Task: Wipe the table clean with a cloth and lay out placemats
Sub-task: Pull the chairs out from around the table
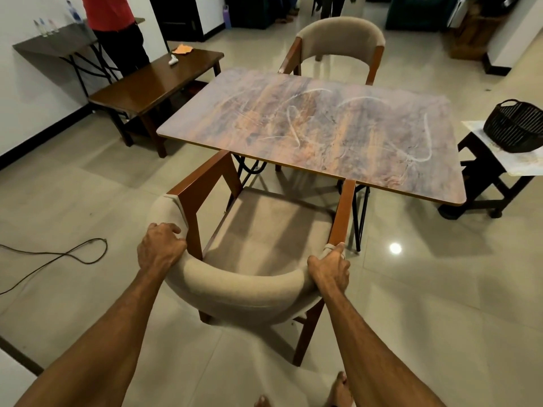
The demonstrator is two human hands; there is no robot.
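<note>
Both hands are closed on the curved padded backrest of the near chair [235,286]. The left hand [160,245] is wrapped over the backrest's left end, fingers curled over the top by the wooden upright. The right hand [330,270] is clamped on the right end, thumb laid up along the wood post, fingers hidden behind the padding. Nothing else is held in either hand.

The chair is set at the near long edge of the table [311,127], seat front tucked just under that edge, armrest posts touching or nearly touching the tabletop rim; which cannot be told. The tabletop is marbled brown/purple w/ pale looping smear marks [293,124] spread across the middle & toward the right end. No items are seen on its surface.

A 2nd chair [340,45] is placed at the far long edge, facing in.

The cloth [182,49], orange, is lying on the far end of a dark wood side table [152,83] to the left, well apart from the main table; a small white object [172,60] is just beside it. Placemats can't be identified w/ certainty. A dark woven basket [515,127] is set on a pale sheet on a low stand off the table's right end.

A black cable [58,257] is looped on the tiled floor at left. A standing person's legs [123,45] are seen behind the side table. Bare toes [340,389] show at the bottom edge.
</note>
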